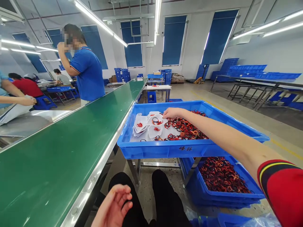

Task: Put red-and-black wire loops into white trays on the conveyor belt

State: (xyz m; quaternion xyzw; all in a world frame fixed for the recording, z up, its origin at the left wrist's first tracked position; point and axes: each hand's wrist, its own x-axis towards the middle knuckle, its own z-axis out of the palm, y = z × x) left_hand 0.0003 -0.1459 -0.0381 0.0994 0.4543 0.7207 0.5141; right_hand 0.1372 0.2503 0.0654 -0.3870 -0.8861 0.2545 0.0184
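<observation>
My right hand (pixel 172 113) reaches into a blue plastic tray (pixel 189 149), its fingertips at the edge of a stack of white folded paper pieces (pixel 148 126). Some of these pieces carry small red and black bands. Beside my hand lies a heap of red and black looped bands (pixel 184 129), filling the tray's right part. My fingers hide part of the paper, so I cannot tell whether they grip anything. My left hand (pixel 113 206) hangs low over my black-clad lap (pixel 139 198), fingers loosely curled around nothing.
A lower blue tray (pixel 224 186) full of similar bands sits under the upper tray on a metal stand. A green conveyor belt (pixel 71 126) with a steel edge runs along my left. Across it stand several workers, with stacked blue crates and tables farther back.
</observation>
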